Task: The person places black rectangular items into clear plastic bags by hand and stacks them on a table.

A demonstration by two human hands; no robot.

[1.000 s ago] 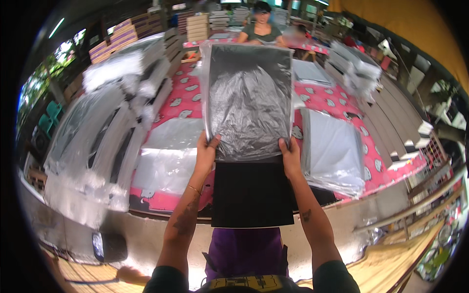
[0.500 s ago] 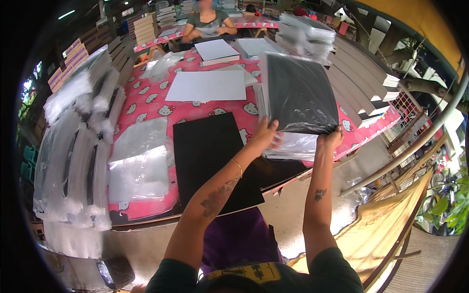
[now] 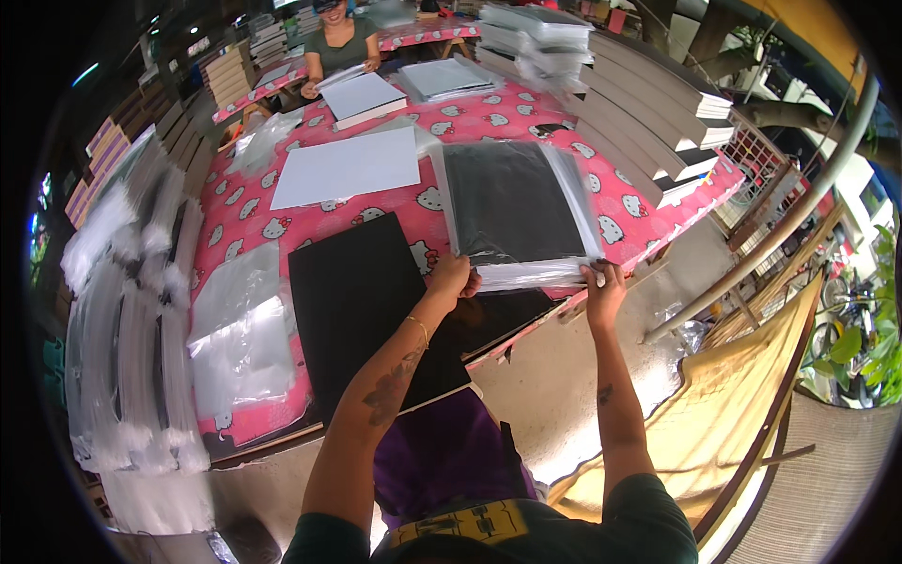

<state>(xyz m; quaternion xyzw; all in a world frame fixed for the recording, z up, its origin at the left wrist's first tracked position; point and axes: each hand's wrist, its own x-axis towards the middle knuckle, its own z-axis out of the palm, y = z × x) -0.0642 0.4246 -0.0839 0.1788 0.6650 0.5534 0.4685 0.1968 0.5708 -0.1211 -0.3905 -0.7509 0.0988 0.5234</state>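
Note:
A clear plastic sleeve with a black sheet in it (image 3: 512, 202) lies on top of a low stack of similar sleeves (image 3: 531, 276) at the table's near right side. My left hand (image 3: 455, 279) is closed at the sleeve's near left corner, fingers curled in. At the near right corner my right hand (image 3: 604, 287) pinches the plastic edge between thumb and fingers. Left of the stack lies a large black board (image 3: 352, 291), partly behind my left forearm. Flat clear plastic bags (image 3: 242, 334) are spread further left.
White paper (image 3: 348, 167) lies mid-table, with a thick white-topped block (image 3: 362, 94) beyond. Tall piles flank the table: plastic-wrapped packs (image 3: 132, 348) at left, thick books (image 3: 648, 117) at right. A person (image 3: 340, 47) works across the table. A pole (image 3: 770, 240) slants beyond the right edge.
The black-sheet sleeve, held raised and tilted before, now lies flat on the stack. Both hands have come down to its near corners. My view has shifted right.

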